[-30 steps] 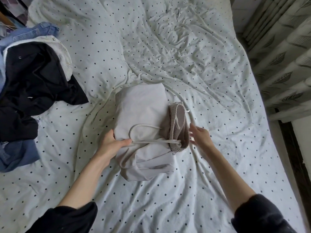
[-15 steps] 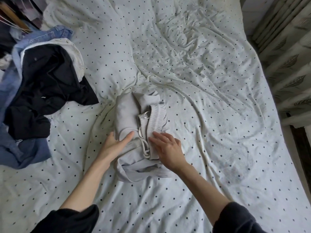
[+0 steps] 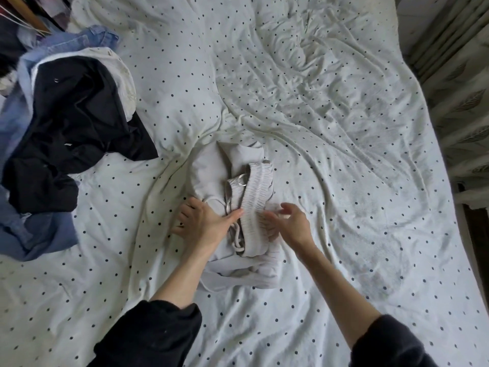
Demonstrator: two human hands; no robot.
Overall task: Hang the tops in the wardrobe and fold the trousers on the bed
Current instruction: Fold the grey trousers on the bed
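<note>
Light grey trousers (image 3: pixel 238 165) lie folded into a small bundle in the middle of the bed (image 3: pixel 330 128), the elastic waistband and white drawstring on top. My left hand (image 3: pixel 203 223) rests flat on the bundle's left side, fingers spread, thumb reaching the waistband. My right hand (image 3: pixel 288 223) hovers at the waistband's right edge with fingers loosely extended and blurred, gripping nothing I can see.
A heap of clothes lies at the bed's left edge: a black garment (image 3: pixel 68 128), a white top (image 3: pixel 116 67) and blue denim (image 3: pixel 31 229). Hangers (image 3: pixel 18 17) show at the top left. Patterned curtains (image 3: pixel 463 88) hang along the right.
The waistband end has been folded over onto the bundle. My right hand has lifted off the waistband to its right side; my left hand has spread flatter on the bundle.
</note>
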